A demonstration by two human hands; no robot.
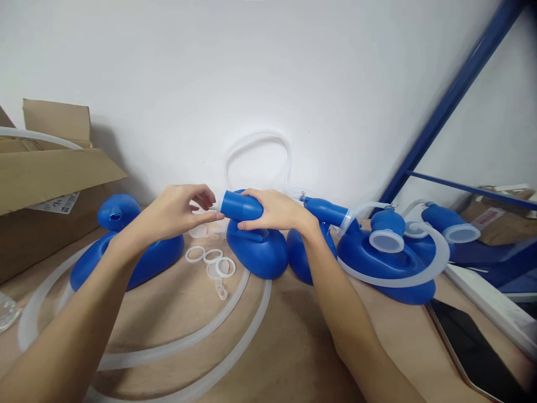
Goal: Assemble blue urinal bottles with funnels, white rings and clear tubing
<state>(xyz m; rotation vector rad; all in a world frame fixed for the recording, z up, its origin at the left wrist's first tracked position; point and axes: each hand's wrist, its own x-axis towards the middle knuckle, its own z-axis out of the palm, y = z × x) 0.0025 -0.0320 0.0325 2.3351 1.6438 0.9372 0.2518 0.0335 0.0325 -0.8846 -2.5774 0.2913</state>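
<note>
My right hand [272, 210] is wrapped round the blue neck [237, 206] of a blue plastic urinal bottle [260, 257], whose mouth faces left. At that mouth sits a translucent ring [220, 200], mostly covered by my left hand [184, 210]. The left thumb and fingertips are curled about the ring's edge. Below my left hand, several loose translucent rings [195, 254] and a small tabbed cap [221, 288] lie on the table. Another blue bottle [157, 260] with a bare neck [118, 212] rests behind my left forearm.
To the right stand more blue bottles [390, 280] with capped necks and clear hoses. Pale hoses [176, 347] loop across the wooden table [289, 347]. A cardboard box [54, 224] is at left, a phone [474, 347] at right, near a blue metal frame [453, 95]. A white wall rises behind.
</note>
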